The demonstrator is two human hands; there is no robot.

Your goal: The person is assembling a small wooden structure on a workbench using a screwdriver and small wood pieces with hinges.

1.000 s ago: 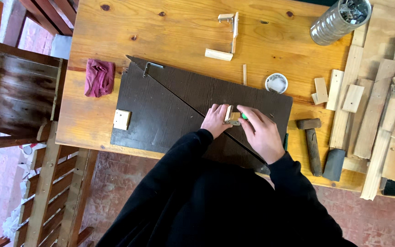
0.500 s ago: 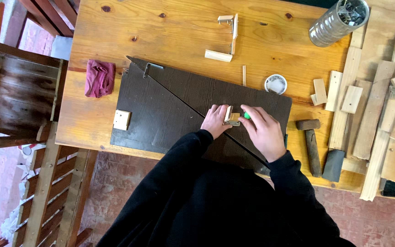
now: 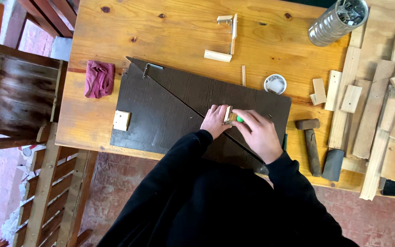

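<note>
Left hand [image 3: 215,120] pinches a small wooden piece [image 3: 228,114] against the dark board [image 3: 161,110]; right hand [image 3: 259,135], just beside it, grips a green-tipped tool [image 3: 239,119] touching that piece. A hammer [image 3: 311,142] lies right of the hands.

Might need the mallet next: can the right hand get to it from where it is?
Probably yes. The mallet lies on the table just beside the right hand, with bare tabletop between them, though that hand is holding a green-tipped item.
</note>
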